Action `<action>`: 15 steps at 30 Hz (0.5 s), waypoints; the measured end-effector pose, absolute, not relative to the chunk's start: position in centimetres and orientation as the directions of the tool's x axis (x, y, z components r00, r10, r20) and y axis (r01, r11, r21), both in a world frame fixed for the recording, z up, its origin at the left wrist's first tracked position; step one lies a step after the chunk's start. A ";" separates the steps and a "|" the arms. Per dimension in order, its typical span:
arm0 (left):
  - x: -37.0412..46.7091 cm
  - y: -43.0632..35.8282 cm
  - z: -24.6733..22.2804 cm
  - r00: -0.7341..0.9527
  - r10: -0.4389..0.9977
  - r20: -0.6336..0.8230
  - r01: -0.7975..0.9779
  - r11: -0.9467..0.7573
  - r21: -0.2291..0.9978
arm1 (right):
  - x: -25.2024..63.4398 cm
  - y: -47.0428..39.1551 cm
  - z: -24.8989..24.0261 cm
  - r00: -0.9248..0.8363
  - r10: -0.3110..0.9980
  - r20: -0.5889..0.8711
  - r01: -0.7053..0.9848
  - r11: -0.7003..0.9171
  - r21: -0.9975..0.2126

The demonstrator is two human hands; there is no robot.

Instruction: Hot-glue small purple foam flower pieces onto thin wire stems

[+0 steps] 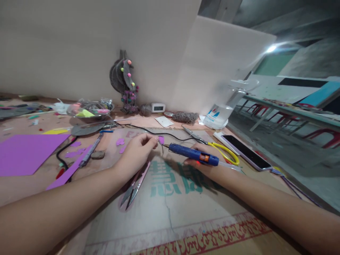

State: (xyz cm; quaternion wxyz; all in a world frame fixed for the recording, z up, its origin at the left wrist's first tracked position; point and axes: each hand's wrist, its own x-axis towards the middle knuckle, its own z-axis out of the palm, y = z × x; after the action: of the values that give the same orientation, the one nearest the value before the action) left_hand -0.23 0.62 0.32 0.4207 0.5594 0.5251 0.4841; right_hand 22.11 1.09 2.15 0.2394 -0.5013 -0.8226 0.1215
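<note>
My left hand (140,147) pinches a small purple foam piece (161,140) between thumb and fingertips. A blue glue gun (192,153) is gripped in my right hand (196,163), its brass nozzle pointing left at the purple piece, very close to it; whether they touch I cannot tell. A clear glue stick (230,166) sticks out of the gun's back end. A thin grey thread (168,212) runs down the board beneath my hands. Pink-handled thread snips (135,186) lie just below my left wrist. Small purple cut shapes (120,141) rest left of my left hand.
Yellow-handled scissors (224,152) and a phone (245,151) lie at right. A black cord (148,131) crosses behind my hands. Purple foam sheets (29,154), a pen (91,148) and a bowl of supplies (90,109) are left. Grey yarn (186,117) and a plastic cup (216,115) stand behind.
</note>
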 end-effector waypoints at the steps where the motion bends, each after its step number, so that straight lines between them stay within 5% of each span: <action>1: -0.2 0.5 0.5 -0.023 0.995 0.093 0.181 -0.087 0.980 | 22.0 1.0 2.3 -0.385 0.881 0.274 0.771 0.470 -0.430; 15: -0.1 0.4 0.6 -0.020 0.998 0.055 0.166 -0.051 0.985 | 21.8 0.7 2.7 -0.357 0.891 0.280 0.792 0.448 -0.415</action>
State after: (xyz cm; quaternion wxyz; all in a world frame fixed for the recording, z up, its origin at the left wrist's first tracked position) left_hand -0.11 0.39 0.55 0.4374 0.5466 0.5323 0.4760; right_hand 21.80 0.70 2.72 0.2371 -0.5149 -0.8172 0.1047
